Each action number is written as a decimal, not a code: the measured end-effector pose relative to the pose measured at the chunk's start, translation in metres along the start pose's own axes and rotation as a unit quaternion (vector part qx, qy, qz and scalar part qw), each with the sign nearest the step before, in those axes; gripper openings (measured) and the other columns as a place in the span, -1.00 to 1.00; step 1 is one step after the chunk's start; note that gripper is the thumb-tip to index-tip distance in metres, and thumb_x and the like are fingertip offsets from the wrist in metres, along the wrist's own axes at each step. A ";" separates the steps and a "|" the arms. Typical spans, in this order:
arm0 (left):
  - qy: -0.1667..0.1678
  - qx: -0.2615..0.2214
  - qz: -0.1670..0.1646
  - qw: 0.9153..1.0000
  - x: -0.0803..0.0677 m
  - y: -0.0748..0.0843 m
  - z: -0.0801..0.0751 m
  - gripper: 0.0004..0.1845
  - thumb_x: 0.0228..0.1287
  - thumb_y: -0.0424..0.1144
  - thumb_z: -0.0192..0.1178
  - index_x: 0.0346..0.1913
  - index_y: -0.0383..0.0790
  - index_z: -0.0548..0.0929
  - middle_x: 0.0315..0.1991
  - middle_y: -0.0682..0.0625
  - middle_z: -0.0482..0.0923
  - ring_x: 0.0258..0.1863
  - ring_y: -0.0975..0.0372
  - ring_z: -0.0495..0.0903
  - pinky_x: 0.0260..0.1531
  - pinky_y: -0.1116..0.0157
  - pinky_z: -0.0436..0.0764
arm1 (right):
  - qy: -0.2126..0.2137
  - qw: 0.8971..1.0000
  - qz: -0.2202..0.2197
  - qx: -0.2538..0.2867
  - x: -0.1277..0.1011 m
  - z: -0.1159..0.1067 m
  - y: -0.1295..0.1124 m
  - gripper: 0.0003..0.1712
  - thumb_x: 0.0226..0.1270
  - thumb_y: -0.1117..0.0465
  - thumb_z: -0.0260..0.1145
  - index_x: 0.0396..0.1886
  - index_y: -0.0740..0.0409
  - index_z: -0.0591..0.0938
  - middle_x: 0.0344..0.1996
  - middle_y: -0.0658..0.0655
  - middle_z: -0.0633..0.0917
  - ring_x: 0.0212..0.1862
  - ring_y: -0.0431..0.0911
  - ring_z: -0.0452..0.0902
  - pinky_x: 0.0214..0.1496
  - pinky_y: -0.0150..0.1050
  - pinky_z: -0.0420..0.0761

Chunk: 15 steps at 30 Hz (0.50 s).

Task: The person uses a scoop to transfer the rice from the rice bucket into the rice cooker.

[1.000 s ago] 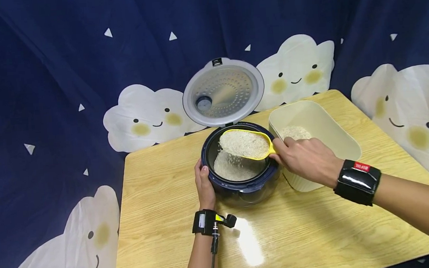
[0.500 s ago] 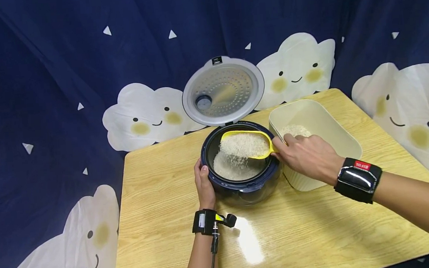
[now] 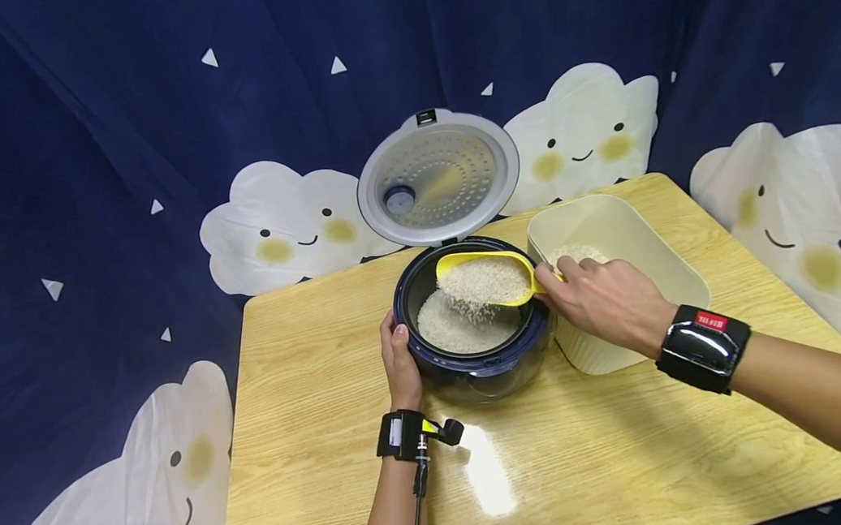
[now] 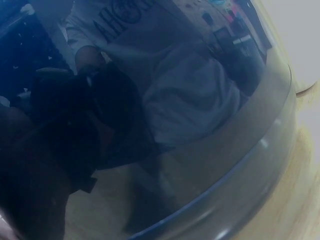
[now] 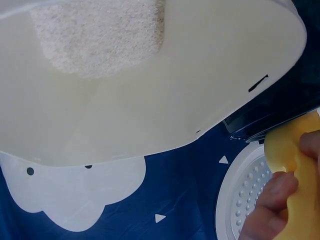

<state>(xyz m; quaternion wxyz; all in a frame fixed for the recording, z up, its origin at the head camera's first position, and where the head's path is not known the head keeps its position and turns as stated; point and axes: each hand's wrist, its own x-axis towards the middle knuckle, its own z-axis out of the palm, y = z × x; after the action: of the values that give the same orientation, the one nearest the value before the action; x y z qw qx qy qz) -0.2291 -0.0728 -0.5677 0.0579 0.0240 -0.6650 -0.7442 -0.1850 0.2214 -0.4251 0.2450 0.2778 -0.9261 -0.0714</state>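
Note:
In the head view my right hand [image 3: 606, 298] grips the handle of a yellow scoop [image 3: 523, 292] heaped with white rice. The scoop is tilted over the open rice cooker [image 3: 487, 372], and grains spill from its lower edge onto the rice [image 3: 461, 325] inside. My left hand [image 3: 402, 365] rests along the cooker's left side, thumb near the rim. The left wrist view is filled by the glossy dark cooker wall [image 4: 210, 165]. In the right wrist view, fingers [image 5: 277, 192] wrap the yellow handle [image 5: 302, 185].
A cream bin [image 3: 654, 254] with rice at its bottom stands close against the cooker's right side. The cooker's lid [image 3: 451, 183] is raised at the back. A wooden table [image 3: 312, 384] carries both, with a dark blue cloud-print curtain [image 3: 292, 101] behind.
The scoop has shifted slightly right and tipped further, and its rice has lessened as grains fall into the cooker. My left hand keeps its place on the cooker.

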 end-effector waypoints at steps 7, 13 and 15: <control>0.006 0.000 0.002 1.000 0.000 -0.001 0.001 -0.35 0.37 0.04 -0.10 0.49 -0.05 0.37 0.46 -0.10 0.43 0.41 0.08 0.39 0.50 0.12 0.24 | 0.005 1.000 -0.005 -0.016 0.000 -0.001 0.002 -0.65 0.33 0.13 0.38 -0.14 0.22 0.43 -0.56 0.14 0.47 -0.65 0.03 0.45 -0.77 -0.12 0.42; 0.007 0.000 0.003 1.000 -0.002 0.000 0.002 -0.35 0.37 0.04 -0.11 0.49 -0.06 0.38 0.45 -0.11 0.43 0.39 0.08 0.39 0.48 0.13 0.25 | 0.017 0.999 -0.012 -0.026 -0.001 -0.001 0.005 -0.76 0.45 0.15 0.22 -0.11 0.23 0.44 -0.56 0.15 0.47 -0.65 0.04 0.44 -0.77 -0.13 0.41; 0.008 0.004 0.004 1.000 -0.002 0.000 0.001 -0.35 0.37 0.05 -0.11 0.49 -0.06 0.37 0.45 -0.11 0.43 0.40 0.08 0.39 0.49 0.12 0.24 | 0.018 0.999 -0.014 -0.030 -0.001 -0.001 0.006 -0.78 0.49 0.15 0.18 -0.09 0.23 0.45 -0.55 0.16 0.48 -0.65 0.04 0.44 -0.77 -0.14 0.41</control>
<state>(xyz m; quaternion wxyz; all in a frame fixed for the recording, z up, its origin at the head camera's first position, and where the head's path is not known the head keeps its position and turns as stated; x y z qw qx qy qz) -0.2273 -0.0712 -0.5672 0.0662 0.0271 -0.6673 -0.7413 -0.1866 0.2270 -0.4232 0.2687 0.2845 -0.9151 -0.0972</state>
